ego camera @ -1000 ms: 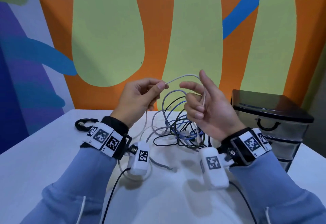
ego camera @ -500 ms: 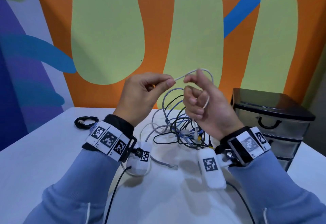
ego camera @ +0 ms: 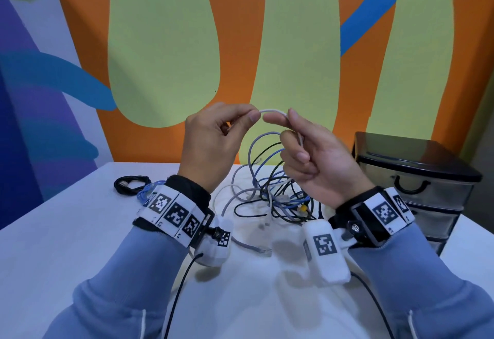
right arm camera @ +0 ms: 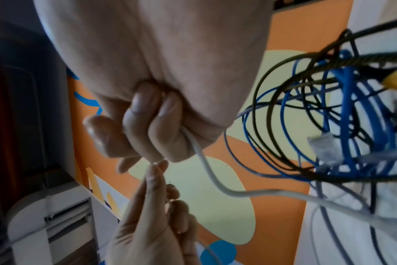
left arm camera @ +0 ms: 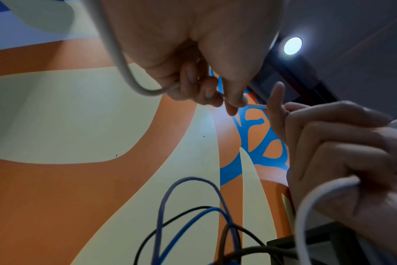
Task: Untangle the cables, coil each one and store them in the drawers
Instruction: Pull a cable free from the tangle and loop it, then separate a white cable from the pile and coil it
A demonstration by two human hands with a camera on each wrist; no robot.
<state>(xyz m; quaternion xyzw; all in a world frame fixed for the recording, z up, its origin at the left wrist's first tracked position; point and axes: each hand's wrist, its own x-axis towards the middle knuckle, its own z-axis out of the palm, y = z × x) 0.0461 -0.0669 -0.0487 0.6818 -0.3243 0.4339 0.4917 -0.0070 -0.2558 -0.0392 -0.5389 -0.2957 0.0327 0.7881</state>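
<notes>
A thin white cable (ego camera: 272, 111) arches between my two raised hands above the table. My left hand (ego camera: 213, 146) pinches it between thumb and forefinger, and my right hand (ego camera: 310, 157) holds it with curled fingers. In the left wrist view the white cable (left arm camera: 116, 52) loops down past the palm. From the right fist a length of the white cable (right arm camera: 206, 166) trails down toward the pile. A tangle of blue, grey and black cables (ego camera: 275, 191) lies on the white table (ego camera: 66, 231) behind my wrists. The black-topped drawer unit (ego camera: 417, 178) stands at the right, its drawers pushed in.
A coiled black cable (ego camera: 129, 183) lies at the far left of the table with a blue cable (ego camera: 145, 194) beside it. The painted orange and green wall (ego camera: 302, 44) rises just behind the table. White wrist-camera pods (ego camera: 324, 250) hang under both wrists.
The hands have come closer together and risen a little. The right hand, open a second ago, has curled round the white cable, and the arch between the hands is shorter.
</notes>
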